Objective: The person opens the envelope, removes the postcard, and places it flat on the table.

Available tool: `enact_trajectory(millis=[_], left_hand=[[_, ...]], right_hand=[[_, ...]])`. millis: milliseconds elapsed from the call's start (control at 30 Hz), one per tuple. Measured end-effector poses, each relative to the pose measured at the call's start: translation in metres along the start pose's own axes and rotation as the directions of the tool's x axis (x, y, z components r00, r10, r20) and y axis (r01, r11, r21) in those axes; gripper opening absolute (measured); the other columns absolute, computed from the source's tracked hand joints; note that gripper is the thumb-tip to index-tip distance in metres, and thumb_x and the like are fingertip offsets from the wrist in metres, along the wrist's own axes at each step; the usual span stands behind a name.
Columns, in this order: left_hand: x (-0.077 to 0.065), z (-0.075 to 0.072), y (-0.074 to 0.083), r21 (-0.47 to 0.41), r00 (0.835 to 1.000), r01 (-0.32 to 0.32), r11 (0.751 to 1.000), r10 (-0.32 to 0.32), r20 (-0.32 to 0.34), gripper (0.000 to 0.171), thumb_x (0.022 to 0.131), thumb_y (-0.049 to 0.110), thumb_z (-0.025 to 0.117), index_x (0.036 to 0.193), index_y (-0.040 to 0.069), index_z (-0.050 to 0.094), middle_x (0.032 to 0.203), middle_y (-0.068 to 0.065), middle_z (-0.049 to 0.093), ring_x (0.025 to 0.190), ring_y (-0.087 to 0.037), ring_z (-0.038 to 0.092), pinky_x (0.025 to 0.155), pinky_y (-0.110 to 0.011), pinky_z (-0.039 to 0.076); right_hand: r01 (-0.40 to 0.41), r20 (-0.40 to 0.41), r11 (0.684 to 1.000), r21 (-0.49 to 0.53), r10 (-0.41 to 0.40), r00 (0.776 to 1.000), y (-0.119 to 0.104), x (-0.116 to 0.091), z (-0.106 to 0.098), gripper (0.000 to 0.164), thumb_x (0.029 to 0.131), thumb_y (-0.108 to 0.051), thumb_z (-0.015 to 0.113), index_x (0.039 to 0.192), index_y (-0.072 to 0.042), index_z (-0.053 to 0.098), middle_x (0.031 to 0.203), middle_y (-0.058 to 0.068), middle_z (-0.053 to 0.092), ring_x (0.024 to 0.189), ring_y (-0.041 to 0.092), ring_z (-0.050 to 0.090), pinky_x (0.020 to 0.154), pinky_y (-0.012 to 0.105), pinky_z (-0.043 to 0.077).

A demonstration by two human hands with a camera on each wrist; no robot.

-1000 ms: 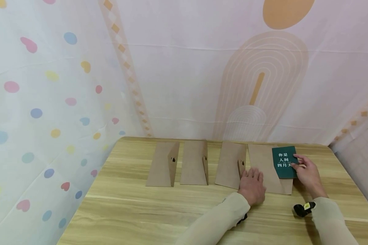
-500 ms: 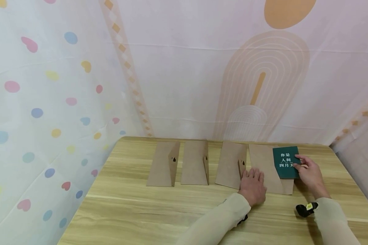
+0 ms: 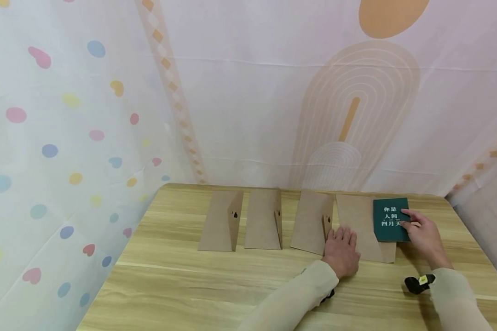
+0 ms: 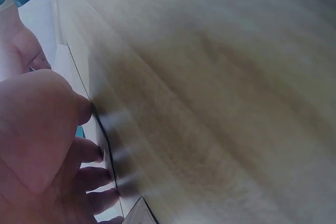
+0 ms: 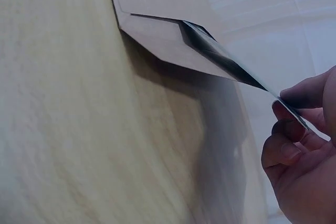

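Observation:
A dark green card with white characters sticks out of the open right side of a flat kraft-paper envelope. My right hand pinches the card's right edge between thumb and fingers. In the right wrist view the card slants up out of the envelope's mouth, its inner end hidden inside, with the right hand at its outer end. My left hand lies on the envelope's left part with fingers extended. The left wrist view shows that hand with its fingertips down on the paper.
Three more kraft envelopes stand in a row to the left: one at the far left, one in the middle, one beside the left hand. Their flaps stand partly raised. A patterned cloth hangs behind the wooden table.
My right hand has moved slightly right, drawing the green card a little further out of the envelope. The left hand has stayed in place on the envelope.

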State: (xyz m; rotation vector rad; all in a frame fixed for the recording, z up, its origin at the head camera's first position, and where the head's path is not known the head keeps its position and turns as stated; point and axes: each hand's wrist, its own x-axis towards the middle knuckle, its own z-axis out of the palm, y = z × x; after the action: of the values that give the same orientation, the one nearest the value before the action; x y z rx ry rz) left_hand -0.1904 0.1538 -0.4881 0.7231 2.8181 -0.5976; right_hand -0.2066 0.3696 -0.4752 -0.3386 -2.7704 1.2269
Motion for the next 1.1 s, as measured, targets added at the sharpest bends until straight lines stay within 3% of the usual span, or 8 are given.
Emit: enact_trajectory(millis=[733, 1100], left_hand=[[0.002, 0.002, -0.002, 0.003, 1.000, 0.010, 1.000, -0.010, 0.002, 0.056, 0.104, 0.057, 0.017, 0.157, 0.040, 0.011, 0.163, 0.020, 0.011, 0.150, -0.002, 0.010, 0.120, -0.030, 0.016], [0.004, 0.000, -0.002, -0.007, 1.000, -0.004, 1.000, 0.004, -0.014, 0.058, 0.104, 0.057, 0.017, 0.158, 0.038, 0.011, 0.164, 0.018, 0.010, 0.150, -0.003, 0.010, 0.120, -0.031, 0.016]], right_hand=[[-0.027, -0.014, 1.000, 0.005, 0.027, 1.000, 0.000, -0.011, -0.017, 0.055, 0.105, -0.034, 0.044, 0.150, -0.001, 0.040, 0.137, 0.029, 0.041, 0.106, 0.034, 0.042, 0.066, 0.019, 0.036], [-0.007, -0.034, 1.000, 0.012, 0.008, 0.999, 0.000, -0.020, -0.023, 0.058, 0.104, -0.039, 0.047, 0.150, -0.003, 0.041, 0.131, 0.020, 0.043, 0.106, 0.029, 0.040, 0.066, 0.014, 0.034]])
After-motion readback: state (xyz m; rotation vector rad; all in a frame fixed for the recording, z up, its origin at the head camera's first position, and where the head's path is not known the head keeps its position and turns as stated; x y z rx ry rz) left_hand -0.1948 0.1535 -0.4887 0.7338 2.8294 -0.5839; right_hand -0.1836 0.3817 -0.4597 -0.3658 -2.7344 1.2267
